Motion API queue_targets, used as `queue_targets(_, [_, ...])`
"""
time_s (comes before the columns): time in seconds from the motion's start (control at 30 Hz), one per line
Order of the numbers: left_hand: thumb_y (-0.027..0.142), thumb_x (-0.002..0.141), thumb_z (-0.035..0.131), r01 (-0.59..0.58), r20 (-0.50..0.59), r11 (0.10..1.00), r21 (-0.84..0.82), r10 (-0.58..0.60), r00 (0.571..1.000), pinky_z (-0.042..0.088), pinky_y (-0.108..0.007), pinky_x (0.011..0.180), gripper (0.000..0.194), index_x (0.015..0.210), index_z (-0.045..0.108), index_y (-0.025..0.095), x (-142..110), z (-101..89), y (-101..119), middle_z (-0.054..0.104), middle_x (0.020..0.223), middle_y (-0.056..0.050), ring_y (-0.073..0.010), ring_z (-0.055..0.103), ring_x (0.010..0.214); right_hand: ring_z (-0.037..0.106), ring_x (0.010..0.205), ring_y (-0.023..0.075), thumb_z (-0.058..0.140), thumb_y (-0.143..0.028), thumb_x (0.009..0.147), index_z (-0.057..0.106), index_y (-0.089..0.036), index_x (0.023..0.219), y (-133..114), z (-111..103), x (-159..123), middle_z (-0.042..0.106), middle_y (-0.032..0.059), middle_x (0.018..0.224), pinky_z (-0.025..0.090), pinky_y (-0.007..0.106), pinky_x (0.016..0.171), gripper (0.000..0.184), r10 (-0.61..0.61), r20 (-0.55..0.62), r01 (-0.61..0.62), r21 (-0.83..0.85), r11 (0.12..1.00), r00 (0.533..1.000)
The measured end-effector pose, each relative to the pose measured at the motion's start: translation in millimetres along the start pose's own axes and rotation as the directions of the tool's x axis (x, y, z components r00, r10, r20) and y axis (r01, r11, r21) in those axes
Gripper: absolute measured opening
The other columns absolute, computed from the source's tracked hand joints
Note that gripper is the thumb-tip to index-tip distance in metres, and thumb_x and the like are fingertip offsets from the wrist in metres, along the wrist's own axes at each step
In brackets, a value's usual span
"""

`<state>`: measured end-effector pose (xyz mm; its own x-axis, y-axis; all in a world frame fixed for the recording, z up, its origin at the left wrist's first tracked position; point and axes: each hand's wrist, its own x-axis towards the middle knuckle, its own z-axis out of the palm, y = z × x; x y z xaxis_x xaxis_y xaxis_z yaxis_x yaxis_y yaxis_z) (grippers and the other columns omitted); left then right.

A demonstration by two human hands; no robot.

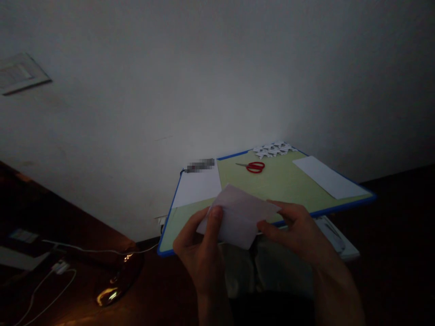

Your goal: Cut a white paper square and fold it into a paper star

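A small white sheet of paper (pixel 238 213) is held up over the near edge of the table. My left hand (pixel 204 244) grips its left side, thumb on top and fingers behind. At the paper's right side is my right hand (pixel 299 231), with its index finger at the right corner and its thumb at the lower edge. Whether the paper is folded cannot be made out in the dim light. Beyond it, red-handled scissors (pixel 255 167) lie on the green table top (pixel 272 185), blades pointing left.
Several folded white paper pieces (pixel 273 149) sit at the table's far corner. A white sheet (pixel 328 177) lies at right, another (pixel 197 184) at left under a blurred-out object (pixel 200 165). The wall (pixel 204 81) stands behind; a white cable (pixel 98 250) runs at left.
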<state>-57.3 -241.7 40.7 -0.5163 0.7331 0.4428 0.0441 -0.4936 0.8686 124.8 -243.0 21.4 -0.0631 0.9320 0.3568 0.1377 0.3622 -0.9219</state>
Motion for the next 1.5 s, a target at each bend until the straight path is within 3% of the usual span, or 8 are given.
queue_targets(0.1, [0.039, 0.080, 0.088, -0.002, -0.028, 1.000, 0.011, 0.002, 1.000, 0.050, -0.022, 0.050, 0.021, 0.078, 0.083, 0.020, 2.4, 4.6, 2.0, 0.074, 0.068, 0.000, -0.0135, 0.062, 0.058, 0.073, 0.087, 0.0240, 0.074, -0.033, 0.088, 0.076, -0.022, 0.082, 1.6, 4.9, 4.0, 0.079, 0.0028, 0.087, 0.057, 0.035, 0.085, 0.012, -0.019, -0.117, 0.025, 0.043, 0.999, 0.993])
queue_targets(0.27, [0.040, 0.082, 0.087, 0.127, 0.174, 0.990, -0.053, -0.116, 0.978, 0.048, -0.019, 0.045, 0.023, 0.081, 0.081, 0.019, 7.0, 4.2, -5.3, 0.073, 0.067, 0.000, -0.0117, 0.062, 0.054, 0.070, 0.079, 0.0207, 0.073, -0.034, 0.089, 0.071, -0.023, 0.081, -6.9, 15.0, 10.1, 0.074, 0.0005, 0.078, 0.056, 0.028, 0.070, 0.014, 0.045, -0.381, 0.033, 0.196, 0.980, 0.923])
queue_targets(0.37, [0.040, 0.084, 0.087, 0.170, 0.212, 0.982, -0.076, -0.151, 0.966, 0.047, -0.018, 0.040, 0.023, 0.085, 0.081, 0.018, 7.5, 4.3, -8.9, 0.074, 0.070, -0.001, -0.0112, 0.061, 0.053, 0.070, 0.075, 0.0207, 0.076, -0.037, 0.088, 0.074, -0.023, 0.085, -12.8, 20.7, 11.4, 0.077, 0.0019, 0.079, 0.055, 0.028, 0.064, 0.014, 0.094, -0.450, 0.025, 0.252, 0.967, 0.888])
queue_targets(0.63, [0.039, 0.088, 0.084, 0.212, 0.285, 0.973, -0.089, -0.179, 0.942, 0.051, -0.020, 0.041, 0.022, 0.086, 0.082, 0.017, 2.5, 8.9, -6.9, 0.075, 0.072, -0.001, -0.0120, 0.063, 0.050, 0.077, 0.088, 0.0245, 0.089, -0.039, 0.080, 0.074, -0.024, 0.097, -11.2, 33.1, 11.8, 0.084, 0.0050, 0.097, 0.062, 0.033, 0.077, 0.028, 0.174, -0.317, -0.001, 0.477, 0.879, 0.932])
queue_targets(0.87, [0.042, 0.088, 0.081, 0.183, 0.160, 0.983, -0.030, -0.176, 0.971, 0.044, -0.019, 0.035, 0.026, 0.080, 0.079, 0.017, 5.0, 7.0, -9.8, 0.068, 0.065, 0.001, -0.0108, 0.057, 0.044, 0.070, 0.072, 0.0225, 0.085, -0.045, 0.082, 0.081, -0.020, 0.085, -6.1, 23.9, 12.1, 0.080, 0.0041, 0.080, 0.053, 0.030, 0.061, 0.025, 0.218, -0.308, -0.085, 0.394, 0.915, 0.926])
queue_targets(1.03, [0.043, 0.087, 0.080, 0.124, 0.066, 0.992, 0.032, -0.126, 0.990, 0.045, -0.018, 0.039, 0.028, 0.077, 0.077, 0.017, 4.8, 7.7, -12.2, 0.067, 0.064, 0.002, -0.0106, 0.057, 0.049, 0.074, 0.086, 0.0244, 0.084, -0.047, 0.084, 0.087, -0.021, 0.098, -5.8, 16.9, 8.9, 0.084, 0.0055, 0.094, 0.057, 0.031, 0.074, 0.029, 0.205, -0.240, -0.106, 0.369, 0.923, 0.949])
queue_targets(1.23, [0.054, 0.087, 0.079, 0.211, 0.085, 0.976, 0.046, -0.215, 0.973, 0.044, -0.017, 0.036, 0.036, 0.085, 0.075, 0.018, -2.1, 15.2, -6.5, 0.062, 0.064, 0.003, -0.0107, 0.054, 0.048, 0.074, 0.084, 0.0220, 0.079, -0.050, 0.089, 0.083, -0.024, 0.115, -12.0, 22.5, 8.4, 0.084, 0.0059, 0.100, 0.058, 0.029, 0.070, 0.037, 0.178, -0.355, -0.061, 0.317, 0.946, 0.918])
queue_targets(1.5, [0.053, 0.092, 0.076, 0.144, 0.132, 0.988, 0.051, -0.149, 0.980, 0.040, -0.016, 0.036, 0.035, 0.088, 0.074, 0.018, 2.8, 17.0, -9.6, 0.063, 0.061, 0.003, -0.0087, 0.052, 0.043, 0.067, 0.064, 0.0176, 0.084, -0.056, 0.080, 0.079, -0.020, 0.085, -6.4, 26.0, 12.5, 0.078, 0.0036, 0.077, 0.051, 0.023, 0.049, 0.036, 0.250, -0.388, -0.112, 0.344, 0.932, 0.887])
